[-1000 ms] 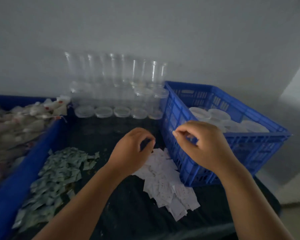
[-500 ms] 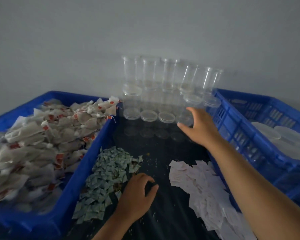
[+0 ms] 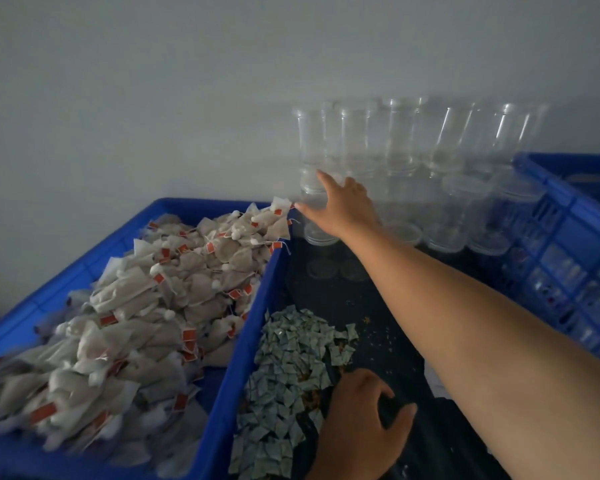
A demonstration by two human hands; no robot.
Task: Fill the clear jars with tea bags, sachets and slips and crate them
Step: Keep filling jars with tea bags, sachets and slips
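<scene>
Many tea bags (image 3: 153,299), red tags (image 3: 210,248) illegible; right hand (image 3: 343,209) at clear jars (image 3: 404,140).

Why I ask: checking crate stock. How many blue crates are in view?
2. The left crate holds tea bags; the right crate is cut off by the frame edge, beside the jars. Others may be hidden.

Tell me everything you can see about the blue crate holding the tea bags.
The crate is blue plastic with a thick rim and solid-looking walls, sitting level on the left. Tea bags, pale pouches with strings and red tags, fill it in a heap that tops the rim at the far right corner. Green sachets lie against its right wall outside. The right hand reaches just past that corner; contact is unclear.
</scene>
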